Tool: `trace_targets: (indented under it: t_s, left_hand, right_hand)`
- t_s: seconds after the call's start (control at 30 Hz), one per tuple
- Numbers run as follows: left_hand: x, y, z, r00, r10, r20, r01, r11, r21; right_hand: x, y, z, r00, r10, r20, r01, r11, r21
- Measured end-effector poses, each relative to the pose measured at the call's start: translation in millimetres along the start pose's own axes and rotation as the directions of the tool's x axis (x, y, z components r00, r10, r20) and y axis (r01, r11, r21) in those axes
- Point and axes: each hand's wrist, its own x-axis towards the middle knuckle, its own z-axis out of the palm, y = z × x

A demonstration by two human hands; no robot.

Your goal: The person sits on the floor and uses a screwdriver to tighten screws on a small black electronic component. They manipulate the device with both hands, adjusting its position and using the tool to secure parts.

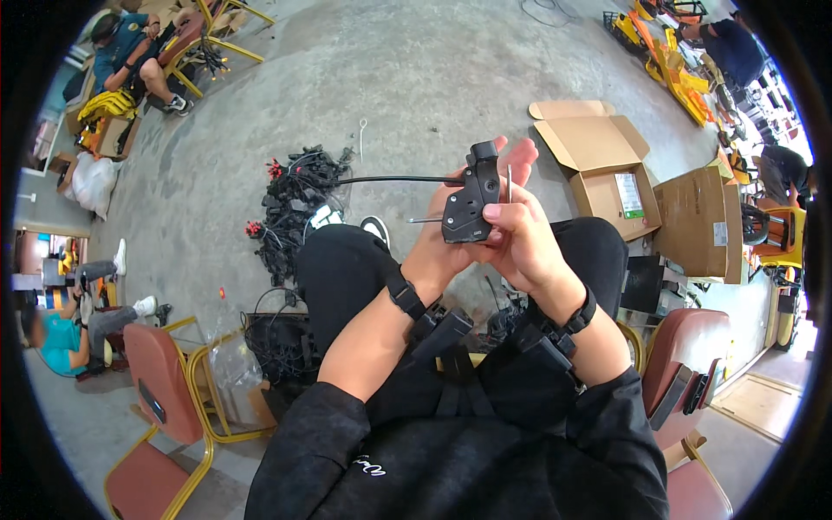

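Above my lap, a black screw-fastened control unit point(468, 208) with a boxy upper end rests in my hands. A black cable point(399, 179) runs from its left side toward a heap of black cabled parts point(299, 204) on the floor. My left hand point(433, 251) is closed round the unit from below and behind, its fingers mostly hidden. On the unit's lower right edge presses the thumb of my right hand point(527, 247). One thin metal rod point(425, 220) sticks out left of the unit; another thin metal length point(510, 182) stands upright on its right. Whether they are one bent tool, I cannot tell.
An open cardboard box point(598, 191) lies ahead right, beside a taller carton point(698, 221). Red-brown chairs point(165, 381) point(685, 355) flank me. More black cables point(282, 342) lie low at left. Other people sit at the left; others bend near yellow equipment point(672, 74) at far right.
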Motion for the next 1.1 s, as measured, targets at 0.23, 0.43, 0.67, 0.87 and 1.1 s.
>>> trace_targets:
  t_s: [0.23,0.43,0.67,0.87,1.1]
  left_hand:
    - [-6,1,2,0.991,0.126,0.039,-0.125,0.992,-0.025]
    - [-7,3,6,0.994,0.090,-0.059,-0.091,0.996,-0.010]
    - [-9,1,8,0.975,0.116,-0.190,-0.117,0.993,0.005]
    - [-13,4,7,0.968,0.130,-0.216,-0.127,0.991,0.027]
    - [-14,33,-14,0.869,0.264,-0.418,-0.191,0.959,0.207]
  right_hand:
    - [1,4,-13,0.999,0.053,-0.004,-0.052,0.995,0.081]
    - [2,3,-11,0.998,0.062,0.000,-0.061,0.990,0.130]
    - [3,1,-7,0.974,0.209,-0.083,-0.203,0.976,0.079]
    - [3,-1,-6,0.981,0.195,-0.024,-0.194,0.980,0.033]
    - [-2,1,-16,0.924,-0.382,-0.028,0.295,0.757,-0.583]
